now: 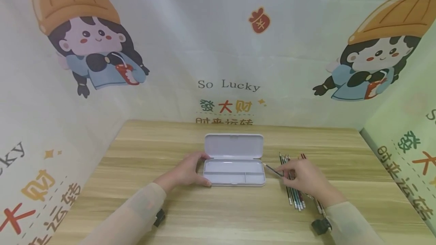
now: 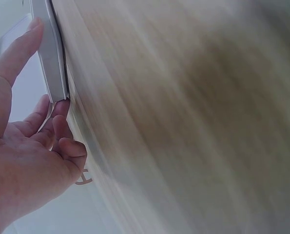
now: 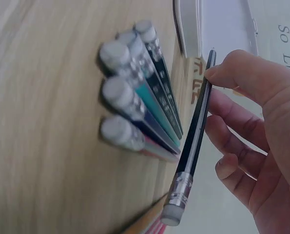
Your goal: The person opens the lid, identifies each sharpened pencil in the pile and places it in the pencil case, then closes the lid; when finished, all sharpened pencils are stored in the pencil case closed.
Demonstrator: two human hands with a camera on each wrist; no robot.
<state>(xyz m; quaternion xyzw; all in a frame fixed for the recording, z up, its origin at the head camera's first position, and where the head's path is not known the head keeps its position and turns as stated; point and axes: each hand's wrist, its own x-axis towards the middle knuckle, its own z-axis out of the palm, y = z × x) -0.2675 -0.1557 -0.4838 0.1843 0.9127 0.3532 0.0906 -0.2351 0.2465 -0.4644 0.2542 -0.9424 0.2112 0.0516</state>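
A white pencil case (image 1: 234,167) lies on the wooden table with its lid (image 1: 234,146) raised; its tray is bare, divided into compartments. My left hand (image 1: 187,171) grips the case's left end, thumb at the near corner and fingers at the far side. In the left wrist view, the thumb (image 2: 24,48) presses the case's side wall (image 2: 51,53). My right hand (image 1: 303,177) pinches a black pencil (image 3: 196,126) between thumb and fingers, just right of the case. The pencil's eraser end points back toward the wrist. Beneath that hand lies a bunch of pencils (image 1: 295,197).
Several eraser-tipped pencils (image 3: 149,92) lie side by side on the table (image 1: 218,214). More pencils (image 1: 319,206) lie partly hidden under the right hand. A printed cloth (image 1: 231,56) hangs behind and on both sides of the table.
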